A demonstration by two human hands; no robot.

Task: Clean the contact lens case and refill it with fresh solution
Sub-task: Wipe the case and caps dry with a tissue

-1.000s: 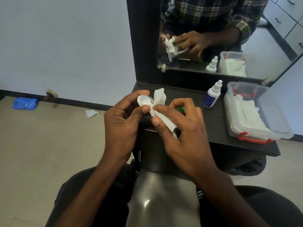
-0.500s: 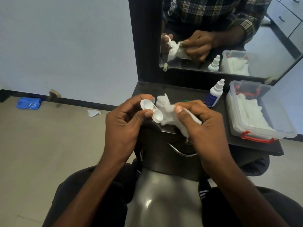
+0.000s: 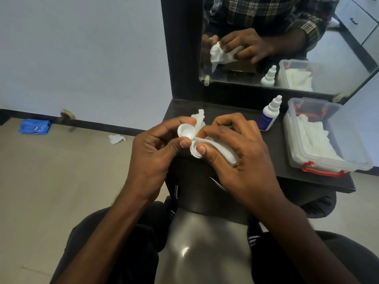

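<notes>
Above the near-left edge of the black counter [image 3: 307, 181], the left hand [image 3: 151, 156] grips the white contact lens case [image 3: 187, 133] between thumb and curled fingers, one open well facing up and uncovered. Touching the case from the right, the right hand [image 3: 235, 152] has its fingers curled round a crumpled white tissue [image 3: 217, 146], its thumb pressing the tissue against the nearer well; a loose end of tissue sticks up behind the case. On the counter, to the right of the case and well apart from it, a white solution bottle [image 3: 269, 114] with a blue label stands upright, capped. Just beside the bottle, further right, a clear plastic box [image 3: 320, 160] with red clasps holds white cloth or tissue. Behind the counter a mirror [image 3: 338, 48] reflects both hands, the bottle and the box. Left of the counter, a scrap of white paper [image 3: 116, 138] and a blue packet [image 3: 34, 126] lie on the floor.
</notes>
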